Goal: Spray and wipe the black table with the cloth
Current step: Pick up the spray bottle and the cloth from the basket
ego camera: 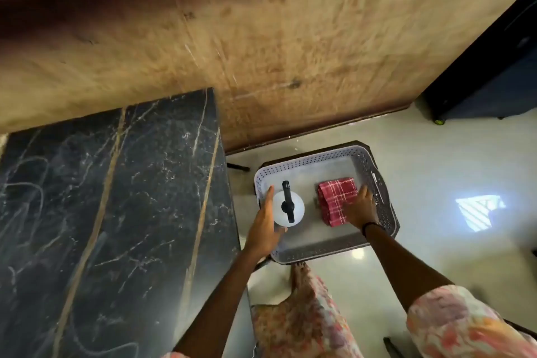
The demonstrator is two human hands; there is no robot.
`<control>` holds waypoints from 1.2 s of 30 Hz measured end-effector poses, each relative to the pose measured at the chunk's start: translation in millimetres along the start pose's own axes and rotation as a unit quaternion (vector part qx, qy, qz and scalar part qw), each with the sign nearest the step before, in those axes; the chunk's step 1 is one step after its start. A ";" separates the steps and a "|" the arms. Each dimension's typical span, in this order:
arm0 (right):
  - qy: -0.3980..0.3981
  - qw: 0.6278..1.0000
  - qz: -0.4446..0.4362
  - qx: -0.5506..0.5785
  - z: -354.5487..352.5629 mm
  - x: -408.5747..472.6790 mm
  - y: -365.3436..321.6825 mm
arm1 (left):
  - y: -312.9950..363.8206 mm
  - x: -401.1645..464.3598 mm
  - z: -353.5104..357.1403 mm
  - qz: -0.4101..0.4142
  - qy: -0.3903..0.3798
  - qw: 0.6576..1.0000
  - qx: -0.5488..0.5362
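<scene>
The black marble table [116, 212] with gold veins fills the left half of the view. To its right a white perforated basket [386, 212] holds a white spray bottle [296, 208] with a black nozzle and a folded red checked cloth [337, 200]. My left hand [264, 227] wraps around the left side of the bottle. Over the right edge of the cloth lies my right hand [360, 209], fingers curled on the fabric. Both items are still inside the basket.
The basket rests on a small dark stand [360, 145] on the pale glossy floor [436, 171]. A wooden wall panel [261, 38] runs behind. A dark cabinet [494, 81] stands at the far right. My patterned clothing [305, 314] shows below.
</scene>
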State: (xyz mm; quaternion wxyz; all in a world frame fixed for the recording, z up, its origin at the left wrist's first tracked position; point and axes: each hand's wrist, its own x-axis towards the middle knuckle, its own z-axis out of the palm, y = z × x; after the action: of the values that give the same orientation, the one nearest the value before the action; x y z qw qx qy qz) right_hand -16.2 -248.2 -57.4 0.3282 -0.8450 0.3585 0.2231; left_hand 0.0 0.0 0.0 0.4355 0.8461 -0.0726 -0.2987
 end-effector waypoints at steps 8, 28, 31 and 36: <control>-0.001 0.999 0.029 -0.030 6.3 28.3 11.8 | 2.9 28.8 15.2 -0.030 0.033 0.999 0.025; -0.038 0.961 -0.239 0.135 -65.4 -86.1 -49.7 | 61.0 -52.4 -42.6 0.056 0.202 0.964 -0.167; -0.060 0.948 -0.286 0.130 -63.1 -134.7 -81.7 | 70.8 -102.7 -76.0 0.074 0.221 0.935 -0.268; -0.105 0.926 -0.343 0.119 -8.9 -225.9 -143.1 | 31.5 -181.2 -132.4 0.080 0.304 0.895 -0.316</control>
State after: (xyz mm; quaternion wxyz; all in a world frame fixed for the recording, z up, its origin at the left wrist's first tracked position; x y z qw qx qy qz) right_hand -52.6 -75.3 143.5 0.5188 -0.8427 0.0343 0.1396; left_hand -67.4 142.0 163.2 0.7028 0.7051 0.0943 0.0022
